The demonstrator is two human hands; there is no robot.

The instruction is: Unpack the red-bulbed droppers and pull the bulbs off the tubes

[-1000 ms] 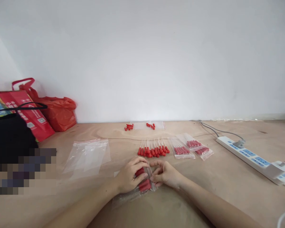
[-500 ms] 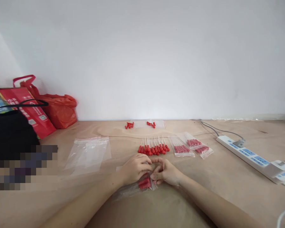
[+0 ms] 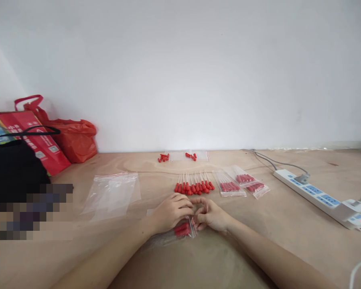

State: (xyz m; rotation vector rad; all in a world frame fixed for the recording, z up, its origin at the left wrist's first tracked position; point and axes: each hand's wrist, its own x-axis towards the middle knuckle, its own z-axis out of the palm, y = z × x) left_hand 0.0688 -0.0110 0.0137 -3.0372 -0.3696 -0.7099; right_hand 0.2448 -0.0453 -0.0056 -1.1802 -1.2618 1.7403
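A clear zip bag (image 3: 165, 239) lies under my hands, its zip edge turned to the right and red rubber bulbs (image 3: 182, 229) showing through the plastic. My left hand (image 3: 172, 212) covers the upper part of it, fingers curled down onto the bag near the zip. At the zip edge, my right hand (image 3: 212, 216) pinches the plastic between thumb and curled fingers. The two hands' fingertips meet or nearly meet, which hides part of the seal. Just beyond them a row of droppers (image 3: 195, 186) with red bulbs and clear stems lies fanned out.
Flat clear zip bags (image 3: 114, 194) lie at left. Bagged droppers (image 3: 230, 186) are at right, beside a white power strip (image 3: 321, 198) with a grey cable. Loose red bulbs (image 3: 163, 157) lie near the wall. Red bags (image 3: 74, 138) and a black bag (image 3: 15, 172) stand far left.
My left hand's fingers have slid forward along the zip edge, covering more of the bulbs. My right hand stays at the zip edge with small finger shifts.
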